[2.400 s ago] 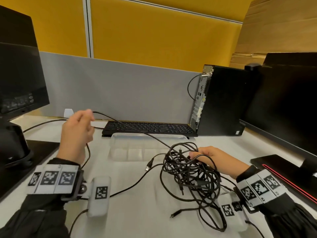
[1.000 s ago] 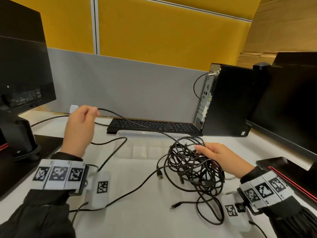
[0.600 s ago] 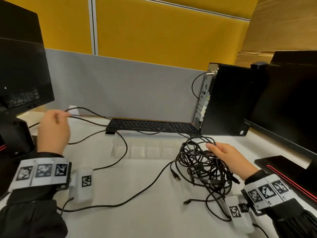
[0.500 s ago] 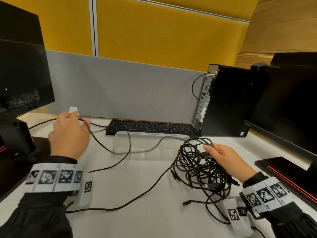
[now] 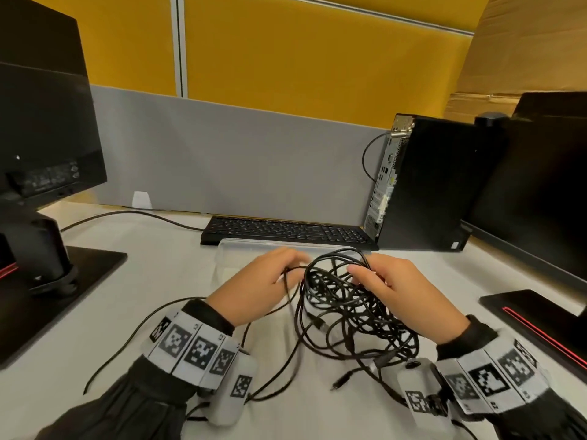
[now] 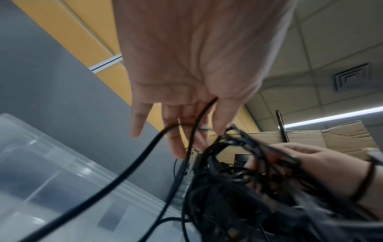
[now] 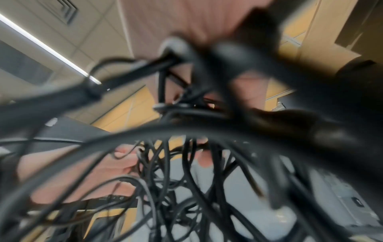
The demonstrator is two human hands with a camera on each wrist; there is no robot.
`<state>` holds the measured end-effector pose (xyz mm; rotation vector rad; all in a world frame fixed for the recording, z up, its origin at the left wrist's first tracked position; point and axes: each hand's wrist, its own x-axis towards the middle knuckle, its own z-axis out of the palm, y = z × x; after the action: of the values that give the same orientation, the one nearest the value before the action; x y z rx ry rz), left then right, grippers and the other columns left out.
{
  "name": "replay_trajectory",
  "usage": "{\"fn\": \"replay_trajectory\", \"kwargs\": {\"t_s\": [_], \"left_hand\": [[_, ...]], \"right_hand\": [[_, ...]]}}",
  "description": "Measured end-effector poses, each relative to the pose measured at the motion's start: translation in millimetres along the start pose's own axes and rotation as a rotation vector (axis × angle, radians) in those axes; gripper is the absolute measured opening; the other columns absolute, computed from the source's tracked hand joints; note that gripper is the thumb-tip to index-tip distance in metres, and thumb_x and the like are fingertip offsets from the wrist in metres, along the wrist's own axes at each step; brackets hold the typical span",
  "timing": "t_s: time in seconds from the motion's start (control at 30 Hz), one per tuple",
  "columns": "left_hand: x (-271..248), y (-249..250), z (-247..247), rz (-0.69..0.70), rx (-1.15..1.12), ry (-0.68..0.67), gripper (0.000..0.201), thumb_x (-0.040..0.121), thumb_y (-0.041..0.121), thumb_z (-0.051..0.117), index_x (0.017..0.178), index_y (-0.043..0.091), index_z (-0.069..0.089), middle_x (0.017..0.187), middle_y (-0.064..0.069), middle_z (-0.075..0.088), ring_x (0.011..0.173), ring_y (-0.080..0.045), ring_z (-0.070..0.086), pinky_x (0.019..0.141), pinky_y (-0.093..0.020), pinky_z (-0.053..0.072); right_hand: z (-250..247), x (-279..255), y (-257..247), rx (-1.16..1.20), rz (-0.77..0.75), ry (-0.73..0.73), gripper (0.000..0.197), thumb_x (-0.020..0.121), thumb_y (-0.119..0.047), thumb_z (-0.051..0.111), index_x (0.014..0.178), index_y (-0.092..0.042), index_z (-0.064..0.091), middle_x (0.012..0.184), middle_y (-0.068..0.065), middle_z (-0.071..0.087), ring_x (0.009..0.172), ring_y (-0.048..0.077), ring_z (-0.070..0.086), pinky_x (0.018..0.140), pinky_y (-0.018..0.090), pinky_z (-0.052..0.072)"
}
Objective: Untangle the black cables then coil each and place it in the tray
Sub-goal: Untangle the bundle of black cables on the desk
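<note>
Desk: white surface that carried everything named below and lay under both hands.
Monitors: one dark screen stood well to the left of the left hand's fingers, another well to the right of the right hand's fingers.
Computer tower: black, upright, beyond and to the right of the right hand's fingertips.
Keyboard: black, lying just beyond the tray, past the fingertips of both hands.
Tray: clear plastic, directly ahead of the left fingertips; in the left wrist view it sat below and to the left of the fingers. Whether it held any cable could not be told.
Black cables: one knotted bundle between the two hands, its top loops at fingertip level, the rest trailing toward the wrists; loose strands ran back under the left wrist. In the right wrist view the strands filled the picture, blurred.
Left hand: palm down at the bundle's left edge; the left wrist view showed its fingers extended and slack, with a strand passing between two of them. Not clenched.
Right hand: at the bundle's right edge, fingers curled into the top loops, grasping several strands.
</note>
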<state>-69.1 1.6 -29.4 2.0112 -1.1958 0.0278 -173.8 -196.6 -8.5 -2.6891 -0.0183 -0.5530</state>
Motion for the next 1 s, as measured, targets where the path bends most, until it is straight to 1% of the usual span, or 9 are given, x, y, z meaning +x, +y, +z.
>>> {"fn": "replay_trajectory", "kwargs": {"t_s": [0.1,0.23,0.37,0.43,0.5,0.57,0.63,0.83,1.0], "left_hand": [[-4,-2,-8,0.011,-0.013,0.041,0.021,0.099,0.024,0.039,0.083,0.031,0.052,0.075,0.012,0.052,0.07,-0.001,0.047,0.068,-0.02,0.039],[-7,-17,-34,-0.046,0.007,0.272,0.025,0.1,0.021,0.038,0.079,0.027,0.048,0.074,0.003,0.053,0.069,-0.013,0.052,0.061,-0.019,0.044],[-12,-36,-71,-0.189,0.142,0.607,0.021,0.099,0.017,0.04,0.082,0.016,0.051,0.068,0.003,0.051,0.062,-0.018,0.046,0.052,-0.024,0.033],[-14,-34,-69,-0.164,0.204,0.465,0.014,0.095,0.017,0.049,0.084,0.02,0.057,0.074,0.008,0.056,0.07,-0.007,0.05,0.06,-0.011,0.035],[-14,-27,-53,-0.126,0.263,0.08,0.02,0.088,0.016,0.058,0.095,0.034,0.056,0.09,0.018,0.056,0.084,-0.002,0.052,0.074,-0.006,0.037],[-13,-17,-36,-0.165,0.31,-0.33,0.037,0.084,0.021,0.061,0.113,0.041,0.048,0.103,0.02,0.049,0.092,-0.002,0.049,0.084,-0.016,0.041],[-12,-3,-22,-0.236,0.319,-0.56,0.052,0.083,0.027,0.061,0.129,0.038,0.039,0.111,0.017,0.044,0.095,-0.005,0.05,0.086,-0.023,0.045],[1,4,18,-0.317,0.33,-0.774,0.075,0.081,0.047,0.064,0.143,0.036,0.023,0.138,0.011,0.043,0.099,-0.007,0.046,0.091,-0.021,0.037],[12,0,32,-0.231,0.17,-0.829,0.011,0.091,0.028,0.053,0.1,0.025,0.06,0.107,-0.004,0.065,0.087,-0.016,0.058,0.088,-0.031,0.047]], "right_hand": [[-1,1,-2,0.015,0.009,0.008,0.063,0.083,-0.062,0.028,0.084,-0.008,0.062,0.08,0.008,0.063,0.075,0.02,0.058,0.072,0.036,0.048],[-2,3,16,0.015,0.127,0.066,0.042,0.095,-0.043,0.039,0.078,-0.011,0.06,0.074,0.006,0.062,0.072,0.018,0.058,0.067,0.029,0.045],[-13,0,44,0.045,0.3,0.164,0.038,0.098,-0.035,0.04,0.063,-0.02,0.047,0.065,-0.001,0.055,0.071,0.016,0.057,0.057,0.024,0.034],[-16,-3,48,0.047,0.333,0.167,0.04,0.098,-0.033,0.04,0.061,-0.017,0.044,0.063,0.001,0.052,0.06,0.013,0.049,0.053,0.021,0.029],[-17,-6,47,0.059,0.332,0.151,0.04,0.098,-0.033,0.039,0.062,-0.016,0.045,0.069,0.006,0.058,0.057,0.009,0.047,0.052,0.019,0.029],[-19,-8,44,0.063,0.33,0.147,0.04,0.098,-0.034,0.039,0.064,-0.015,0.047,0.074,0.009,0.062,0.057,0.009,0.047,0.052,0.019,0.029],[-21,-10,42,0.068,0.328,0.156,0.04,0.098,-0.033,0.039,0.062,-0.016,0.045,0.068,0.005,0.058,0.056,0.005,0.045,0.049,0.016,0.03],[-19,-13,34,0.075,0.307,0.128,0.04,0.099,-0.029,0.04,0.06,-0.02,0.042,0.06,-0.005,0.046,0.056,0.003,0.043,0.052,0.01,0.036],[-18,-14,36,0.078,0.297,0.122,0.039,0.099,-0.031,0.04,0.061,-0.021,0.043,0.06,-0.008,0.047,0.057,-0.001,0.043,0.053,0.011,0.037]]}}
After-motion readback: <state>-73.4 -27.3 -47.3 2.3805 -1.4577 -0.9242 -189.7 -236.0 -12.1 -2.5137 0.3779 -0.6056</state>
